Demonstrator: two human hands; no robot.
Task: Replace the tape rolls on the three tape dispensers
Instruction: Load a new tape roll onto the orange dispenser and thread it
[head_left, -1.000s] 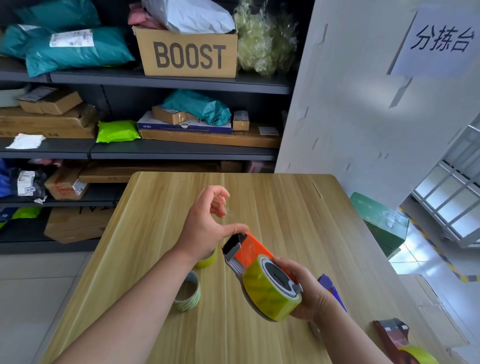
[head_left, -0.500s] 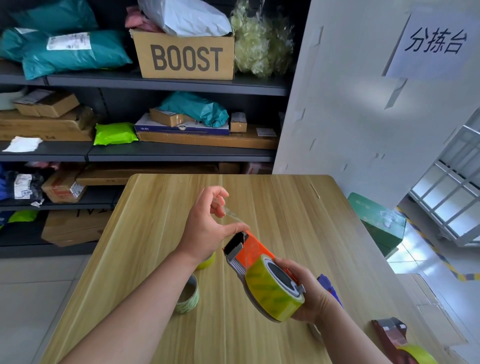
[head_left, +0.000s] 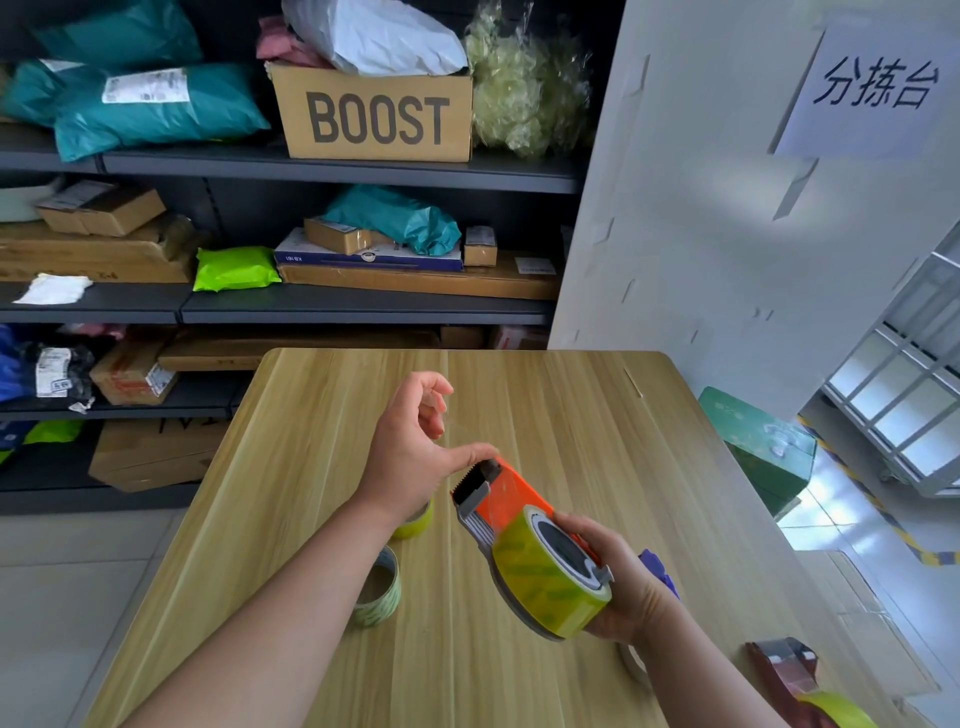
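Head view: the right hand (head_left: 623, 587) grips the orange dispenser (head_left: 511, 499) from the rear, fingers curled round its body. It is held tilted above the wooden table (head_left: 571, 415), with the cutter end pointing up and away. A full yellow-green roll (head_left: 545, 577) sits on the dispenser's hub.

The left hand (head_left: 410, 457) is just beyond the cutter. Its fingers are curled and hold the end of a strip of clear tape (head_left: 462, 428), which runs taut down to the cutter, where the thumb tip touches.

On the table beneath the left forearm stands a pale, thin roll (head_left: 379, 587). A second yellow-green roll (head_left: 418, 522) is half hidden behind the wrist.

A purple object (head_left: 660, 569) shows behind the right hand — too hidden to tell what it is. At the near right corner lies a dark red dispenser (head_left: 784, 670).
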